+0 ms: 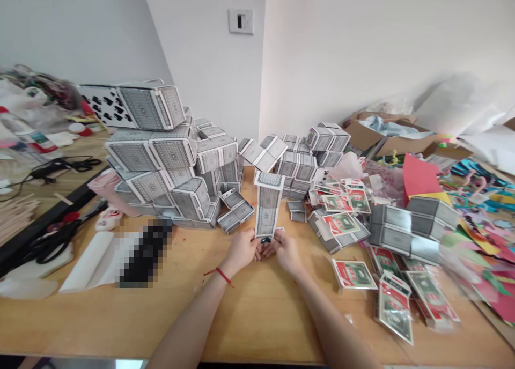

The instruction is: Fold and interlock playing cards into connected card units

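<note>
A tall narrow column of grey-backed playing cards [266, 211] stands upright on the table in front of me, topped by flat cards. My left hand [240, 250] pinches its lower left edge, and a red string bracelet circles that wrist. On the opposite side, my right hand [286, 253] grips the base, its fingers curled partly behind. A small dark spot shows between the fingertips; I cannot make out what it is. Behind the column lean folded card blocks [263, 152]. To its left lies a small card block [236, 213], apart from my hand.
A high stacked card structure [161, 160] rises at the left, a lower card stack [298, 168] at the back right. Red-green card packs [354, 274] and grey card blocks [402, 232] lie at the right. Black scissors [52, 240] and white paper [90, 262] are at the left.
</note>
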